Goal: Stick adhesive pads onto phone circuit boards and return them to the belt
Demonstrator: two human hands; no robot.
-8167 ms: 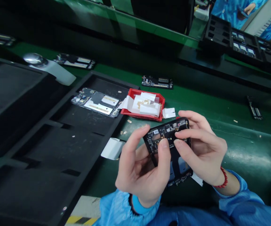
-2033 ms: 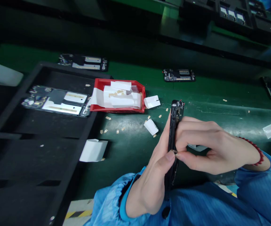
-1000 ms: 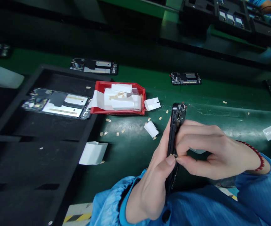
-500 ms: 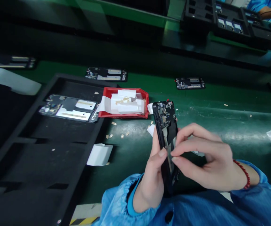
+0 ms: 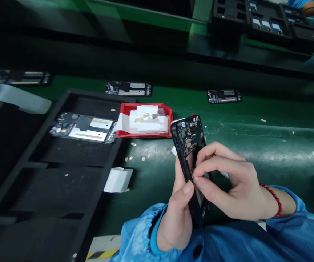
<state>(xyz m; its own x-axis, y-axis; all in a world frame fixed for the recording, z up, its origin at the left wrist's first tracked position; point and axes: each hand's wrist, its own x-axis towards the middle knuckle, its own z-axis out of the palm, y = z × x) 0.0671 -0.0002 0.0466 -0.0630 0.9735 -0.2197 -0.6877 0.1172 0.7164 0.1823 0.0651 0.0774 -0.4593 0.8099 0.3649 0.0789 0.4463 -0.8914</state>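
Left hand (image 5: 177,214): clasps the opened phone (image 5: 188,134); slack grip could drop it.
Right hand (image 5: 228,182): pinched narrow against the phone's inside, contents hidden; slipping could scrape exposed parts.
Opened phone: tilted above the surface (image 5: 255,145), near the red bin (image 5: 128,107).

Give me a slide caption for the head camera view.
Left hand holds an opened phone, right hand at its exposed inside, red bin beyond.
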